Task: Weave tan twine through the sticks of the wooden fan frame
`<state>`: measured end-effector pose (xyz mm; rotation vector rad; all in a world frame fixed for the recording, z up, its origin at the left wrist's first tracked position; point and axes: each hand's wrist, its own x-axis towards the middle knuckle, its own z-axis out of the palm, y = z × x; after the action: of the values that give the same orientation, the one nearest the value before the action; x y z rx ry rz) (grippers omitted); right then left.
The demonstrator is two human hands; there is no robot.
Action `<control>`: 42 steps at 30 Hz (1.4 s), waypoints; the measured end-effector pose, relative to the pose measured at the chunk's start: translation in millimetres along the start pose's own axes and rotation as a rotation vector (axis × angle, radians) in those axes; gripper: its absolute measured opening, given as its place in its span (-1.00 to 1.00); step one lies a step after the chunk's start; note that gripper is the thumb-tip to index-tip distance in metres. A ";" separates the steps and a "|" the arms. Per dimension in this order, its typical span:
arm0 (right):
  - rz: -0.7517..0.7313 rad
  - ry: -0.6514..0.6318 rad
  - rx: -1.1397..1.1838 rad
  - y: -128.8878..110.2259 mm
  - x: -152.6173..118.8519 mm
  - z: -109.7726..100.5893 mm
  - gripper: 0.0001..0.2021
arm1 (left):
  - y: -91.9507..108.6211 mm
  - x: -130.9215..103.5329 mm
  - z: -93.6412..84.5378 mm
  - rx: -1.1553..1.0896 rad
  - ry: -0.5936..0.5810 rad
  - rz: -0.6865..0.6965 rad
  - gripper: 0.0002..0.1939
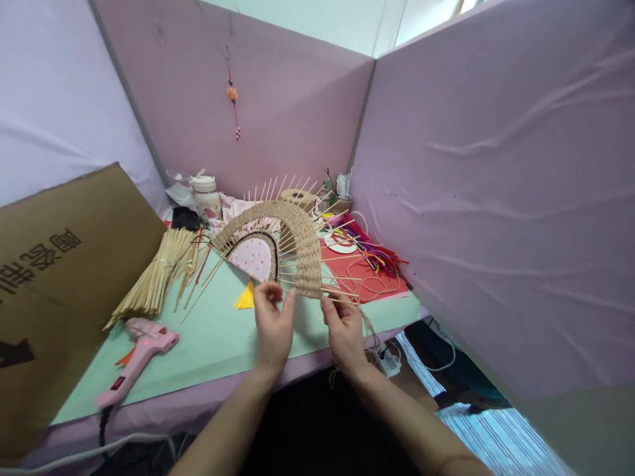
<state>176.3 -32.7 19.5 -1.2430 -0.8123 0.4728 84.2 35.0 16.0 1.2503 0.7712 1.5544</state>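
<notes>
A half-round woven fan point(308, 254), made of thin sticks with a wide band of twisted tan cord, is tilted up over the table. Its inner half-circle point(252, 256) is pink-dotted cloth with a dark edge, and a yellow tassel point(245, 297) hangs below. My left hand point(274, 327) is at the fan's lower edge, fingers curled by the sticks and thumb against the band's inner side. At the band's lower right end, my right hand point(344, 327) pinches the stick ends and cord. Loose cord point(368, 324) trails down beside that hand.
Left lie a bundle of sticks point(153, 277), a pink glue gun point(141, 357) and a cardboard sheet point(64, 284). Behind stand a white cup point(206, 195) and a tape roll point(296, 196). Red sheets point(347, 264) and coloured pipe cleaners point(380, 251) lie right. Pink partitions point(288, 99) surround the table.
</notes>
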 end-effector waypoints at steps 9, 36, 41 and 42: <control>-0.096 -0.055 -0.047 0.2 1.2 -6.8 -0.73 | -2.4 4.6 19.4 -0.865 -0.284 -0.954 -0.78; -0.237 0.035 0.012 34.7 -10.9 -14.2 -0.72 | -18.8 -3.5 18.0 -0.864 -0.318 -0.851 -0.68; -0.230 -0.009 -0.041 27.3 -6.6 -16.1 -0.74 | -17.2 -4.1 18.0 -0.868 -0.328 -0.844 -0.66; -0.224 -0.009 -0.063 25.1 -6.0 -15.9 -0.74 | -17.4 -4.1 18.0 -0.872 -0.330 -0.843 -0.66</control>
<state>187.2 -40.1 -7.7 -1.1915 -0.9681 0.2730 106.5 35.4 3.8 0.3981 0.2563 0.7780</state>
